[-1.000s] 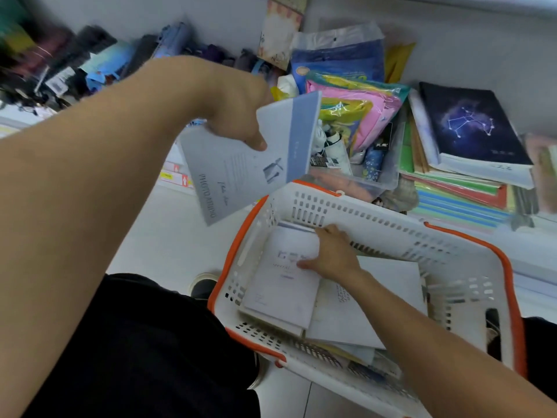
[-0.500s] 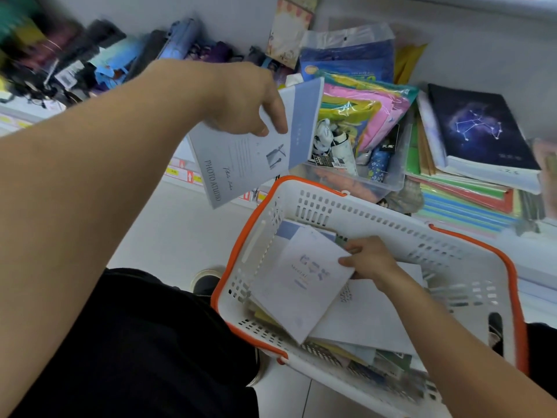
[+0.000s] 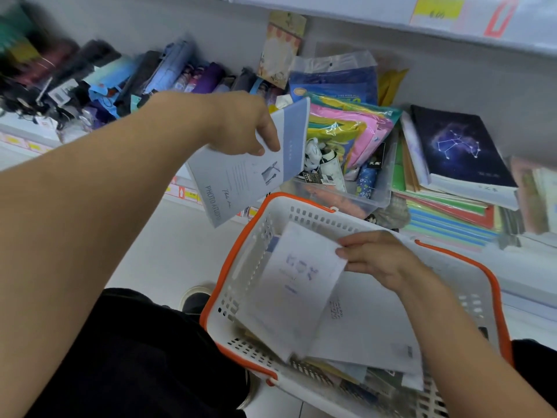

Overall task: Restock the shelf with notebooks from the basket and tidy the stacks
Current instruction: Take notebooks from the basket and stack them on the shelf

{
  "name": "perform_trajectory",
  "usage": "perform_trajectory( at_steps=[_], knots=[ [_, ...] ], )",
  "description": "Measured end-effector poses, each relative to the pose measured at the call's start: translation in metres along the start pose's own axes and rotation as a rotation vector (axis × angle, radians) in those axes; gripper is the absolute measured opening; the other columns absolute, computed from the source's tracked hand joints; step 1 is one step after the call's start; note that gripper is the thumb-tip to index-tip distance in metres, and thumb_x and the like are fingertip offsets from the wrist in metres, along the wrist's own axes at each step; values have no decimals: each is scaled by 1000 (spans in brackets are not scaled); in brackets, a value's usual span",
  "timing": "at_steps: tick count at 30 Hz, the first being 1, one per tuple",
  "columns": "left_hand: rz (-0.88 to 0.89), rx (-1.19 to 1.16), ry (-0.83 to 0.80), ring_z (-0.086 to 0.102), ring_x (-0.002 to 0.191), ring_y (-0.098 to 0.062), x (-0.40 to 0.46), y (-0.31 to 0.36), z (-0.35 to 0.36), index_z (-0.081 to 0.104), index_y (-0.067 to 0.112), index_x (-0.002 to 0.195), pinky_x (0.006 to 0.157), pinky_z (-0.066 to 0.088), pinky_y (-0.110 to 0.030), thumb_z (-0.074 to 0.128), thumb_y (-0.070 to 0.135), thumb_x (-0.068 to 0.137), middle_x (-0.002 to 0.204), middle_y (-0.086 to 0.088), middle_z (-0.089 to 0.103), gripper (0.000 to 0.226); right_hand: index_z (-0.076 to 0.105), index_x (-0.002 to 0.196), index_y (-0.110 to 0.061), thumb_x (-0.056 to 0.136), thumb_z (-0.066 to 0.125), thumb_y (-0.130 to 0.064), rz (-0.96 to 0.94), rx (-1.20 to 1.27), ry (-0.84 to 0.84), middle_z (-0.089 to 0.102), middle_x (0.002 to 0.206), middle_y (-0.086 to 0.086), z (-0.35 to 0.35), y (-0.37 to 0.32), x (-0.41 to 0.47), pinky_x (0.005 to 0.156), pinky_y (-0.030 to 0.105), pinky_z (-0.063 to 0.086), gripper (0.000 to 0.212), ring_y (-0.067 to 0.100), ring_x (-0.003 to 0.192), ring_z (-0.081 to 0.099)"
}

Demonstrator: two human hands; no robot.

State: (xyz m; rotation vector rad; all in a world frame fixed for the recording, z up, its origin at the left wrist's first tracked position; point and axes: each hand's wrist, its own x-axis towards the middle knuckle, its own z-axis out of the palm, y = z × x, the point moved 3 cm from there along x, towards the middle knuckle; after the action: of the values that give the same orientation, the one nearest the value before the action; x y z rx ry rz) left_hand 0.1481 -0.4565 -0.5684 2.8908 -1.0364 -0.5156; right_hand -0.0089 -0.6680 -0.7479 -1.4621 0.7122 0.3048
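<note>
White notebook [image 3: 297,285], cover printed with blurred blue marks, pinched at its upper right corner by the right hand [image 3: 376,259]; thumb and fingers are closed on that corner. The notebook hangs tilted down and to the left of the grip, its lower edge among further pale notebooks [image 3: 361,333] lying in the basket [image 3: 241,267], a white perforated crate with an orange rim. Up and to the left of this grip, the left hand [image 3: 241,125] clamps a grey-and-blue notebook [image 3: 241,179] lettered "PHOTO", thumb on the cover, the book slanting down from the hand above the basket's far-left corner. Beyond the right hand's grip, on the shelf [image 3: 527,267]: a stack of notebooks [image 3: 446,206] topped by a dark constellation-cover book [image 3: 458,146]; to its left a clear bin [image 3: 382,191] of coloured packets; farther left, a blurred row of folded umbrellas [image 3: 144,73]. Below the left forearm, dark trousers [image 3: 120,357] and a shoe [image 3: 196,298].
</note>
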Motion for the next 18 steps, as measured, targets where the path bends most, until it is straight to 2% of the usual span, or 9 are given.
perform_trajectory(
  at_steps=[1,3,6,7,9,12,15,16,18],
  knots=[
    [-13,-43,22,54,97,-14,-2,1,-2,71,29,117,86,39,-26,60,36,94,125,4,66,26,67,96,4,75,70,15,-47,56,-46,75,79,11,-3,-19,-8,59,27,61,24,21,69,73],
    [-89,-167,45,57,100,-19,-6,7,-5,75,21,109,84,37,-26,49,60,91,110,-4,69,51,68,96,1,70,69,9,-181,160,-124,76,79,10,-10,-62,-26,62,26,61,28,19,70,73],
    [-194,-480,60,62,90,-14,-19,14,-11,74,24,79,80,40,-28,44,81,75,91,6,67,65,68,98,1,69,67,2,-367,286,-155,77,82,10,-10,-122,-45,61,23,60,29,16,70,74],
    [-163,-640,61,67,81,-11,-22,15,-14,74,23,75,78,48,-30,53,78,70,84,11,71,59,68,96,-1,73,66,3,-424,304,-135,77,80,8,-8,-139,-47,60,23,60,23,14,69,74],
    [-64,-898,84,74,80,-17,-26,15,-21,77,20,89,80,59,-39,75,51,73,87,5,77,35,68,95,-5,80,67,5,-537,313,-52,77,78,5,0,-168,-49,63,25,60,18,13,67,73],
    [24,-1125,199,74,82,-22,-28,9,-34,72,13,101,71,61,-38,74,10,82,93,-2,77,20,62,117,-8,82,74,-2,-671,320,96,74,99,5,8,-195,-49,72,28,58,38,15,81,73],
    [113,-1294,342,72,95,-19,-33,5,-44,61,26,121,72,61,-36,70,1,83,108,3,74,47,47,138,-19,73,85,-34,-683,163,216,60,130,-2,18,-203,-58,88,43,56,76,24,105,66],
    [149,-1334,406,70,101,-17,-34,2,-47,54,34,129,75,61,-37,70,-1,83,115,7,72,60,44,140,-21,74,83,-41,-653,118,195,58,133,-3,23,-203,-63,89,44,56,79,21,107,64],
    [233,-1425,536,67,109,-15,-37,-1,-55,38,44,141,78,60,-39,70,-1,82,125,11,66,81,50,136,-21,88,70,-38,-586,115,-22,66,127,-1,39,-202,-77,76,35,58,55,14,99,69]
  ],
)
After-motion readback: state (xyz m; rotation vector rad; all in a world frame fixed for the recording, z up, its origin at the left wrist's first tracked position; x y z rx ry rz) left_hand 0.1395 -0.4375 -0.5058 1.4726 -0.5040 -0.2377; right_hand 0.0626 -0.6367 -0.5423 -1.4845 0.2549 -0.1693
